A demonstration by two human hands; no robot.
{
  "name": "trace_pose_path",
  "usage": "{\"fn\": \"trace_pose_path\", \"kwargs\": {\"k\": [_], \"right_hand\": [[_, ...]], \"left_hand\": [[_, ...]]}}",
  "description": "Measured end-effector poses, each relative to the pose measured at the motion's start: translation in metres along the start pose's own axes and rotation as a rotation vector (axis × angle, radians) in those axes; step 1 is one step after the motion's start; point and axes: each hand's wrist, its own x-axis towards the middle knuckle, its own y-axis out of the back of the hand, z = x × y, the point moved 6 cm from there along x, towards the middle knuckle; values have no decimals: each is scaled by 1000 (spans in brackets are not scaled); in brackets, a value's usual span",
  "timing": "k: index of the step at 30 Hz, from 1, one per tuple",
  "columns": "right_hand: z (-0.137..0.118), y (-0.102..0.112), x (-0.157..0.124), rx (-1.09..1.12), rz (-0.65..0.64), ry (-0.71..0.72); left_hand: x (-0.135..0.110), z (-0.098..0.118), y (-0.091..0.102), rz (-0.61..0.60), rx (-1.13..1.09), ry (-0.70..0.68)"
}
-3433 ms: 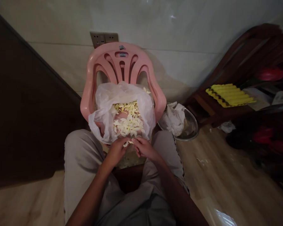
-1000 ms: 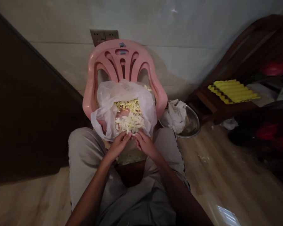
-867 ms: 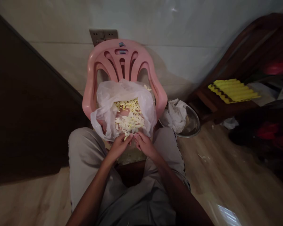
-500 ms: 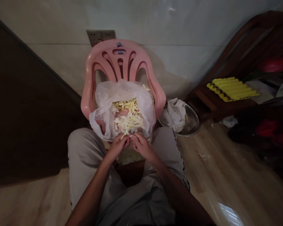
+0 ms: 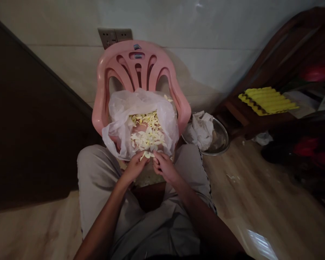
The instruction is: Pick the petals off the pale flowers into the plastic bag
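A clear plastic bag (image 5: 119,119) lies open on the seat of a pink plastic chair (image 5: 137,68) and holds a heap of pale yellow petals (image 5: 147,135). My left hand (image 5: 134,169) and my right hand (image 5: 165,168) meet at the bag's near edge. The fingertips of both pinch one small pale yellow flower piece (image 5: 146,155) between them. My knees in grey trousers flank the chair's front.
A metal bowl (image 5: 219,139) with crumpled white paper (image 5: 202,130) sits on the wooden floor right of the chair. A dark wooden chair (image 5: 260,108) carries yellow ridged sheets (image 5: 267,101). A dark panel (image 5: 29,137) fills the left. Tiled wall with sockets (image 5: 115,35) behind.
Both hands stay together at the bag's near edge, working a small flower piece between the fingertips. The view has shifted slightly; nothing else has moved.
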Motion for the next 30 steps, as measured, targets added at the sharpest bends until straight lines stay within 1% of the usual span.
{"fn": "trace_pose_path", "kwargs": {"k": [3,5,7,8,10,12,14,16,19,21,23,27,30], "right_hand": [[1,0,-1,108,25,-39],[3,-1,0,91,17,-53],[3,-2,1,-4,0,-23],[2,-2,1,-78,-2,23],[-5,-2,0,-268,-3,165],[-13,-5,-4,-501,-23,329],[-20,-8,-9,-737,-41,482],[-25,-10,-15,-920,-32,614],[-28,-13,-21,-1088,-33,729],[-27,-15,-22,-1182,-57,759],[-23,-17,-22,-1284,-76,778],[-21,-18,-20,-1477,-43,779],[-22,-21,-18,-1530,-33,754]], "left_hand": [[-4,12,-4,-53,140,-101],[-4,11,-4,-31,145,-96],[-2,4,0,62,61,-13],[-1,-2,3,118,-5,48],[0,-11,8,206,-161,183],[0,-17,9,222,-313,303],[-2,-17,8,193,-425,389],[-4,-17,6,137,-468,464],[-9,-19,4,39,-465,566],[-10,-22,4,0,-456,607],[-11,-25,6,-5,-448,623],[-10,-29,7,-25,-390,589],[-12,-29,5,-58,-326,592]]}}
